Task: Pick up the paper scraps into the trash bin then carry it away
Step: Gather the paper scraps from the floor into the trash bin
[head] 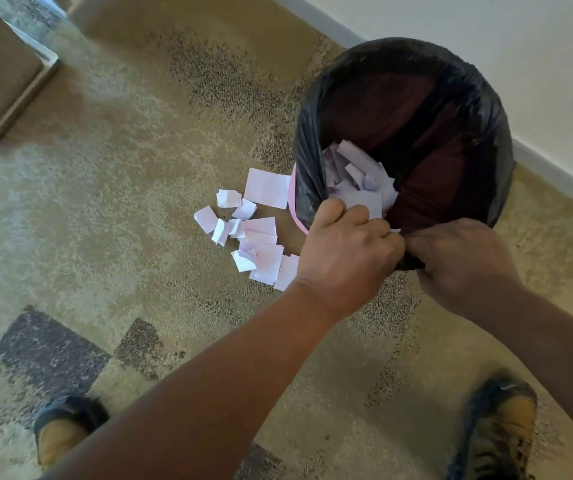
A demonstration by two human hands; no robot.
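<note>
paper scraps point(254, 233) on carpet left of bin | left grip point(347, 244) clutching scraps | right grip point(461, 258) pinching liner point(312, 168)

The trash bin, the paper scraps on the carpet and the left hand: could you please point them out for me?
trash bin point(482, 109), head view, on the black liner at the far inner wall.
paper scraps point(266, 187), head view, on the largest flat sheet.
left hand point(347, 247), head view, on its back.

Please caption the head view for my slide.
Both hands at the bin rim; scraps remain on carpet.
</note>
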